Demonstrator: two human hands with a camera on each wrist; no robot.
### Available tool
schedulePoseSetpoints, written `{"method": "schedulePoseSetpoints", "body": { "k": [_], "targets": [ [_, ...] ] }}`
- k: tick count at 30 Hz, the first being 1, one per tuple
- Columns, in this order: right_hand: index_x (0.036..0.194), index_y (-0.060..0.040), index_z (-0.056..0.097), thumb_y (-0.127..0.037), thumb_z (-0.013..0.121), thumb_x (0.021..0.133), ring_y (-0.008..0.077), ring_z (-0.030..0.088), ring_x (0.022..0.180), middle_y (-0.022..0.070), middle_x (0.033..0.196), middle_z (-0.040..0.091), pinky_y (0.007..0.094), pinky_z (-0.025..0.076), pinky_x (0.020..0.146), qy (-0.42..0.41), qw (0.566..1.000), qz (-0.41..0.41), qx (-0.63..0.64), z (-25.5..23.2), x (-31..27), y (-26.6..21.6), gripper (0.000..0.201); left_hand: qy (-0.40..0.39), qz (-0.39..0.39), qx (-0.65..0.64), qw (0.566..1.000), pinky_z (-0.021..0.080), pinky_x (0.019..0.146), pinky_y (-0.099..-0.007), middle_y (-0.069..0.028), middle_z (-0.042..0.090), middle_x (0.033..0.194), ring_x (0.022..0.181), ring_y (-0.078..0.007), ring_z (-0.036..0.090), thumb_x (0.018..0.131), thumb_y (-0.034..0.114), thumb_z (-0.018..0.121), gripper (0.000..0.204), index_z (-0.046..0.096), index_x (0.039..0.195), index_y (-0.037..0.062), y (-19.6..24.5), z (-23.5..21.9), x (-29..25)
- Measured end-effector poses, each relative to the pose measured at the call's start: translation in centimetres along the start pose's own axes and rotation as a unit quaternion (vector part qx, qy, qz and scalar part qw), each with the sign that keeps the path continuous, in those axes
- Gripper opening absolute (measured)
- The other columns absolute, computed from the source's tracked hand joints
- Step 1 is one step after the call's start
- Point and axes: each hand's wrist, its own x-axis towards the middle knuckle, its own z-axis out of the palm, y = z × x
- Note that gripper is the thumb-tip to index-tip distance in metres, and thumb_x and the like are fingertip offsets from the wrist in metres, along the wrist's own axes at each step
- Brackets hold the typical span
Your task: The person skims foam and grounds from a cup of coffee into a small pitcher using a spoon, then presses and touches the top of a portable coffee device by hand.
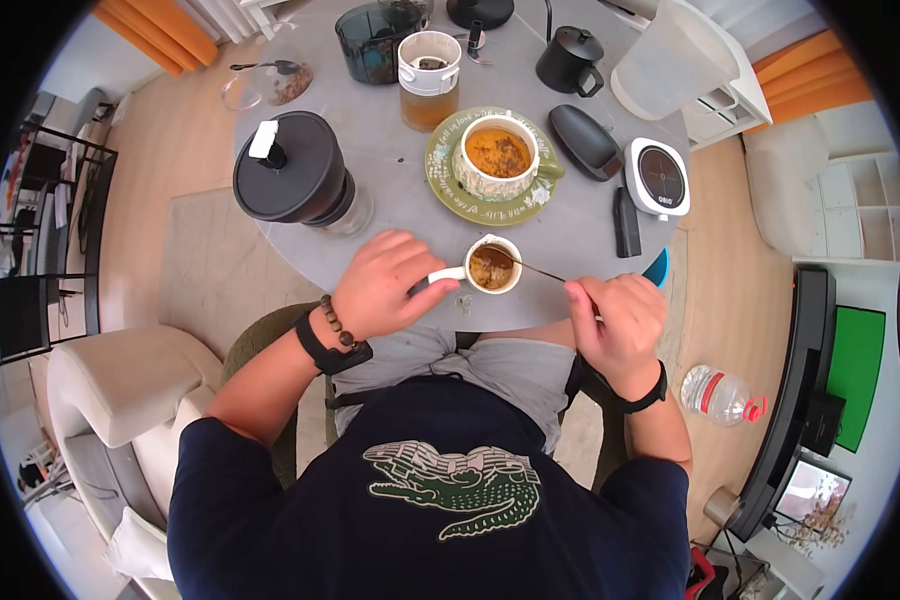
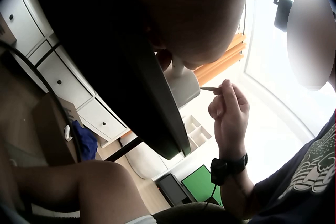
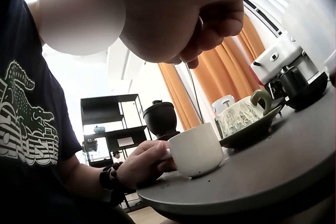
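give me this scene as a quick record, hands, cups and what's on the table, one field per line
left hand: holds the small white cup by its handle
right hand: grips a thin utensil, far end inside that cup
small white cup: upright on the table, brown contents
patterned cup: upright on a green plate, orange-brown contents
also on table: black kettle

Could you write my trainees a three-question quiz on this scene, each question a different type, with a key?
1. Which hand holds the thin utensil that dips into the small white cup?
2. True or false: the larger cup stands on the green plate.
3. Fill in: the left hand holds the small white cup by its ____.

Key: 1. the right hand; 2. true; 3. handle.
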Motion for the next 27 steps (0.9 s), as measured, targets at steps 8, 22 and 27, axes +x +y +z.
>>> {"method": "schedulePoseSetpoints", "body": {
  "k": [8, 22, 27],
  "targets": [
    [0.088, -0.0032, 0.077, 0.002, 0.089, 0.086, 0.0243, 0.053, 0.054, 0.0053, 0.064, 0.055, 0.0377, 0.039, 0.054, 0.003, 0.999, -0.012, 0.031, 0.3, -0.3, -0.4, 0.013, 0.003, 0.005, 0.003, 1.000, 0.047, 0.073, -0.0436, -0.0060, 0.063, 0.080, 0.077, -0.0299, 0.059, 0.095, 0.021, 0.087, 0.016, 0.078, 0.095, 0.0070, -0.1, 0.0, 0.0],
    [0.090, -0.0070, 0.077, -0.009, 0.090, 0.089, 0.0222, 0.058, 0.054, 0.0032, 0.065, 0.062, 0.0368, 0.042, 0.054, -0.005, 0.998, 0.033, 0.049, 0.9, -0.3, -0.4, 0.014, -0.006, 0.011, 0.008, 1.000, 0.047, 0.074, -0.0427, -0.0063, 0.063, 0.082, 0.078, -0.0300, 0.059, 0.094, 0.021, 0.087, 0.019, 0.076, 0.095, 0.0063, 0.2, -0.1, 0.3],
    [0.119, -0.0055, 0.080, -0.012, 0.089, 0.092, 0.0187, 0.061, 0.056, 0.0039, 0.070, 0.067, 0.0340, 0.047, 0.055, -0.029, 0.993, 0.103, 0.051, 0.3, -0.2, -0.3, 0.030, -0.019, -0.037, 0.021, 0.999, 0.046, 0.075, -0.0422, -0.0057, 0.063, 0.082, 0.079, -0.0297, 0.058, 0.092, 0.025, 0.088, 0.022, 0.076, 0.096, 0.0071, 0.9, -0.2, 0.5]
  ]
}}
